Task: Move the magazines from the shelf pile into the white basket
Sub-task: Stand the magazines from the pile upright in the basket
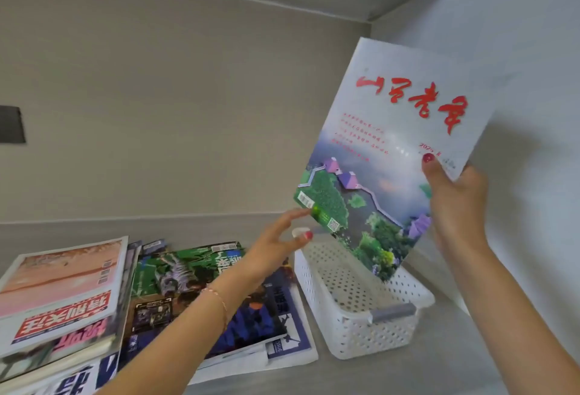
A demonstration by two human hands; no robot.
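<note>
Landscape-cover magazine (386, 156) tilted above seemingly empty white basket (361, 325), beside magazine pile (150, 297).

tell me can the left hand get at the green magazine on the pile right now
Probably yes: the left hand is open and holds nothing, hovering just above the green magazine, whose cover lies exposed.

Held magazine (389, 156): glossy paper cover, smooth. Pile of magazines (131, 303): same glossy paper, some sheen. Basket (361, 310): white perforated plastic, matt, grey handle (394, 311). Shelf (392, 376) and wall (188, 96): smooth matt grey laminate look.
</note>
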